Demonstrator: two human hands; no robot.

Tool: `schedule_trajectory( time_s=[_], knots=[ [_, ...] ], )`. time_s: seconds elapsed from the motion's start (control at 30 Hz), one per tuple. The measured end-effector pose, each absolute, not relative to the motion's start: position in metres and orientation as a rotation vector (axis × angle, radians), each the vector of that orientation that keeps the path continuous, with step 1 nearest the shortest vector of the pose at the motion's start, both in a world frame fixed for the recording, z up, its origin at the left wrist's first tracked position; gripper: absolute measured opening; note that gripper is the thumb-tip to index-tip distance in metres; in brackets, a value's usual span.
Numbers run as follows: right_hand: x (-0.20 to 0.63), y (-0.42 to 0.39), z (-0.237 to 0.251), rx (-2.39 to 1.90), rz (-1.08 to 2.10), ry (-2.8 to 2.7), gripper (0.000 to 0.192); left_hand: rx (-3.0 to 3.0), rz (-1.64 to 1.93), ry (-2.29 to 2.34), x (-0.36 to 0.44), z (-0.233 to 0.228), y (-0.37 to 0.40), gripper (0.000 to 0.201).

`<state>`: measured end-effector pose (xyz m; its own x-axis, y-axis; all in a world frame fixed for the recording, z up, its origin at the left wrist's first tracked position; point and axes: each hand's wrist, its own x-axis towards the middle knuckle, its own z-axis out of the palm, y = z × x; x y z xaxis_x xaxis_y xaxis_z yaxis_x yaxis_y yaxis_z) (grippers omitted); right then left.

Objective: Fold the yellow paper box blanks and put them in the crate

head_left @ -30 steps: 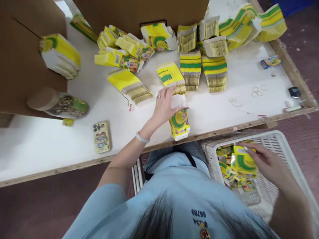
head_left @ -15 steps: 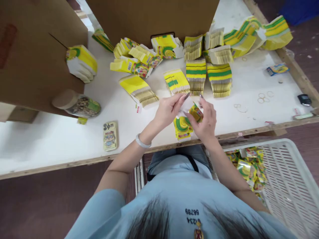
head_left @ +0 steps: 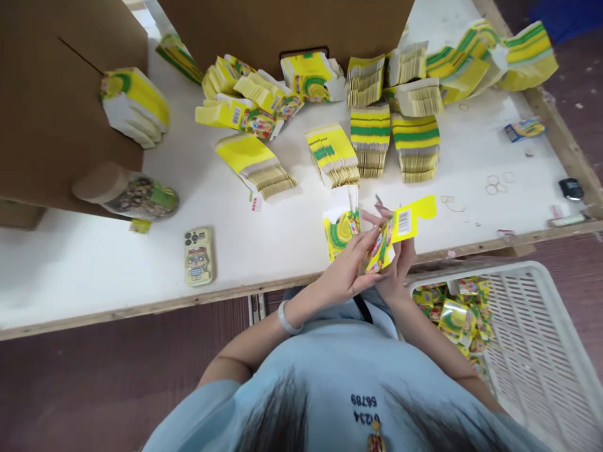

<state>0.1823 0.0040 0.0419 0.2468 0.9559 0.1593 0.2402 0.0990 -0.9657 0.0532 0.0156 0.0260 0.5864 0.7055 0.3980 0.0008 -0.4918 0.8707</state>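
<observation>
Near the bench's front edge, a small yellow-and-green cardboard box (head_left: 404, 223) is between my two hands, with a yellow flap sticking out to the right and a barcode on its side. My left hand (head_left: 346, 267) grips its near left end, fingers along the printed face. Behind and under the box, my right hand (head_left: 398, 267) supports it, its fingers partly hidden. Just left of it, printed cartons (head_left: 336, 233) with white flaps lie on the bench. Beyond them is a stack of flat yellow cartons (head_left: 331, 150).
Bundles of folded cartons (head_left: 370, 135) line the back, before a large brown box (head_left: 282, 25). A phone (head_left: 198, 256) and a jar (head_left: 136, 193) are on the left. Rubber bands (head_left: 494, 187) lie on the right. Below stands a white basket (head_left: 541, 326) holding filled yellow packs (head_left: 459, 320).
My hands have come closer to my body and together around the box. The box has turned, so its barcode side and yellow flap now show. The view has shifted slightly.
</observation>
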Motion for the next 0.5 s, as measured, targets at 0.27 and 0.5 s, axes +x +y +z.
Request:
schedule_trajectory(
  time_s=[0.27, 0.5],
  knots=[
    [0.175, 0.000, 0.043, -1.501, 0.723, -1.037, 0.039, 1.732, 0.928, 0.879, 0.037, 0.034, 0.009, 0.054],
    [0.178, -0.032, 0.032, -1.409, 0.986, -1.054, 0.051, 1.550, 0.914, 0.895, 0.029, 0.027, -0.011, 0.044]
  ],
)
